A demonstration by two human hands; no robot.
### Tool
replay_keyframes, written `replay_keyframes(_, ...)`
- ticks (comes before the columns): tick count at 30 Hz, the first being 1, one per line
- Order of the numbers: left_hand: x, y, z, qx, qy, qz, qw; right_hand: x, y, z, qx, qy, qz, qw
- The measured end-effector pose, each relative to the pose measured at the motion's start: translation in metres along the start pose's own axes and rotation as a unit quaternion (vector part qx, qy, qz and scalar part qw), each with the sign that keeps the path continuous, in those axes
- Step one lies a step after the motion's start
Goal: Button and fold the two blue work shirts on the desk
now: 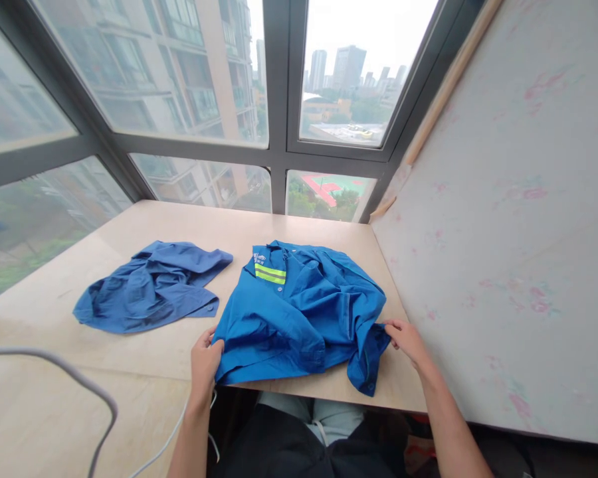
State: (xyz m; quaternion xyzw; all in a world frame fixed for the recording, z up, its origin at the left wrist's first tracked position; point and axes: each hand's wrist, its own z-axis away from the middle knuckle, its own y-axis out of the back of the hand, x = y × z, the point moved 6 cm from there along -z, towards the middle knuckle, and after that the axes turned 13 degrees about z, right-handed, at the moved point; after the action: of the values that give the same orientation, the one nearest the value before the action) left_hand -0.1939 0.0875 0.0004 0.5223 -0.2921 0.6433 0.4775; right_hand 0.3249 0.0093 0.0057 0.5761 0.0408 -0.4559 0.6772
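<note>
A bright blue work jacket (289, 318) lies crumpled in front of me, with a yellow-green reflective strip (270, 273) and a white print on its chest. My left hand (206, 358) pinches the jacket's lower left edge, thumb on top. At the opposite side my right hand (403, 337) grips a sleeve end between thumb and fingers; a buttoned cuff part hangs near the table's front edge. To the left, apart from the jacket, rests a darker blue garment (152, 289), rumpled, with a button at its near corner.
The pale wooden table (144, 362) runs up to grey-framed windows (279, 159). A floral-patterned wall (503, 219) stands close on the right. A grey cable (74, 372) arcs over the table at the lower left, and a thin white cord (167, 438) hangs beside my left arm.
</note>
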Motion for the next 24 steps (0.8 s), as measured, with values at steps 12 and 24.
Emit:
replay_keyframes(12,-0.014,-0.024,-0.011,-0.033,-0.11,-0.145,0.983,-0.016,-0.01,0.006,-0.199,0.181,0.096,0.958)
replay_keyframes(24,0.023,-0.085,-0.074,-0.086,0.019,0.044,0.995,-0.045,-0.012,-0.051,-0.083,-0.025,-0.421,0.903)
